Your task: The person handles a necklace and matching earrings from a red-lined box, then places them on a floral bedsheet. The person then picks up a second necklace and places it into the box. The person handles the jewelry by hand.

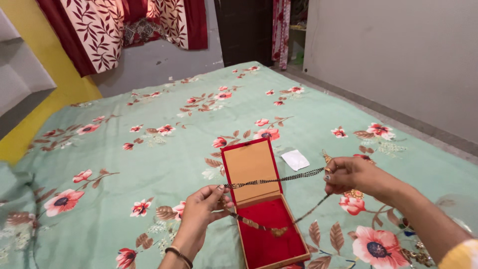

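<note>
Beaded necklace (279,180) stretched between both hands — above open red box (264,209)

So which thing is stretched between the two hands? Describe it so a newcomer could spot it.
On the green floral bedsheet lies an open red box. Across it, from the left hand to the right hand, runs a beaded necklace: the only dark strand, with a gold pendant dangling over the red lining.

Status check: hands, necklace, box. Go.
Left hand and right hand each pinch the beaded necklace, stretched over the open red box. White packet nearby, clear.
</note>
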